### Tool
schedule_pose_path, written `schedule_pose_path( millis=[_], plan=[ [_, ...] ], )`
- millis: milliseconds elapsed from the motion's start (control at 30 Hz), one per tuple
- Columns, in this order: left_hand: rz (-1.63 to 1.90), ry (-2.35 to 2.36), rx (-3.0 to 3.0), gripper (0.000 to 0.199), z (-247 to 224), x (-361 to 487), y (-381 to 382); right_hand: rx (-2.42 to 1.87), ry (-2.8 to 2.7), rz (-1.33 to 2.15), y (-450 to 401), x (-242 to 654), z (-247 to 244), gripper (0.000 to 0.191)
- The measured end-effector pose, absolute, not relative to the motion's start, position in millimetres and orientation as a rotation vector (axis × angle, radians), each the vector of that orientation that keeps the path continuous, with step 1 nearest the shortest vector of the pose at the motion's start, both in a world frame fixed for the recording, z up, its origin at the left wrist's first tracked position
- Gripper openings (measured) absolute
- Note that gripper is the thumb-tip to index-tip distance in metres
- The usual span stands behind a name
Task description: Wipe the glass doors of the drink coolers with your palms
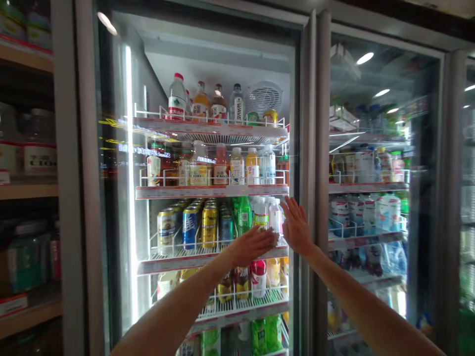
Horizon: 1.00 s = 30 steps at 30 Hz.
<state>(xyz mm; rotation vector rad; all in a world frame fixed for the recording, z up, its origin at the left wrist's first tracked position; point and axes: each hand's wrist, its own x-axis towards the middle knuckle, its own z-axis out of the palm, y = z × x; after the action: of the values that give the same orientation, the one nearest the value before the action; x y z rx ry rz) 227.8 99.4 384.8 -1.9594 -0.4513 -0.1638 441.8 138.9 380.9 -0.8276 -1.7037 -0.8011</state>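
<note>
Glass door (pixel 208 54) is covering the lit fridge (pixel 87 198) in the middle of the view, its smooth pane mirroring bright lettering (pixel 163 152) between nine and ten o'clock. Behind it a straight light strip (pixel 131 198) is glowing at nine o'clock, a round slatted grille (pixel 265 96) is showing at one, and white wire shelves (pixel 211 192) are carrying plastic bottles and shiny cylindrical cans (pixel 210 226), the cans lining up around seven. At twelve, a dark-capped bottle (pixel 236 105) is displaying "WAVE" down its label; at eleven, a red-capped clear bottle (pixel 177 99) is wearing a red and white label with Chinese characters. Another fridge (pixel 451 163) is standing at three o'clock. Toward five, the left hand (pixel 254 244) is stretching out nearly flat, fingers close together and pointing toward three, a blurred patch covering their tips. At four, the right hand (pixel 296 227) is opening wide, fingers pointing toward eleven, just beside the door's upright frame (pixel 309 123). Both are gripping nothing that shows; whether either is touching the glass, I am not managing to tell.
</note>
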Motion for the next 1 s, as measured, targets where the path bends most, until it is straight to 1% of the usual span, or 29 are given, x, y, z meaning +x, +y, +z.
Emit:
schedule_pose_path(
  millis=[33,100,233,300,367,467,533,600,700,767,800,833,933,1000],
  plan=[
    [-0.145,-0.425,-1.968,0.052,383,227,100,-0.822,-1.711,-0.809,139,443,379,0.07],
    [-0.225,-0.501,-1.923,0.052,403,220,102,-0.815,-1.718,-0.823,139,446,377,0.07],
    [-0.679,-0.883,-1.646,0.052,481,196,101,-0.818,-1.685,-0.821,137,447,377,0.072],
    [-0.836,-0.974,-1.513,0.052,494,186,98,-0.812,-1.687,-0.805,135,443,376,0.073],
    [-0.768,-0.886,-1.531,0.054,479,179,93,-0.795,-1.705,-0.79,133,436,376,0.073],
    [-0.397,-0.541,-1.713,0.057,437,168,84,-0.747,-1.74,-0.781,132,423,376,0.071],
    [-0.282,-0.446,-1.755,0.054,429,153,78,-0.718,-1.754,-0.779,132,415,379,0.07],
    [-0.406,-0.579,-1.693,0.052,446,132,70,-0.703,-1.753,-0.781,131,409,382,0.07],
    [-0.849,-0.934,-1.439,0.052,483,98,58,-0.696,-1.747,-0.787,130,401,387,0.069],
    [-1.013,-1.051,-1.315,0.052,486,86,53,-0.695,-1.745,-0.782,128,396,388,0.069],
    [-0.994,-1.05,-1.316,0.053,478,85,51,-0.688,-1.747,-0.778,127,392,389,0.069],
    [-0.909,-1.012,-1.363,0.053,463,86,50,-0.68,-1.749,-0.774,126,388,388,0.069],
    [-0.496,-0.772,-1.601,0.055,411,92,46,-0.651,-1.769,-0.768,122,375,388,0.067],
    [-0.342,-0.686,-1.68,0.055,396,87,42,-0.633,-1.788,-0.768,119,367,388,0.065]
  ],
)
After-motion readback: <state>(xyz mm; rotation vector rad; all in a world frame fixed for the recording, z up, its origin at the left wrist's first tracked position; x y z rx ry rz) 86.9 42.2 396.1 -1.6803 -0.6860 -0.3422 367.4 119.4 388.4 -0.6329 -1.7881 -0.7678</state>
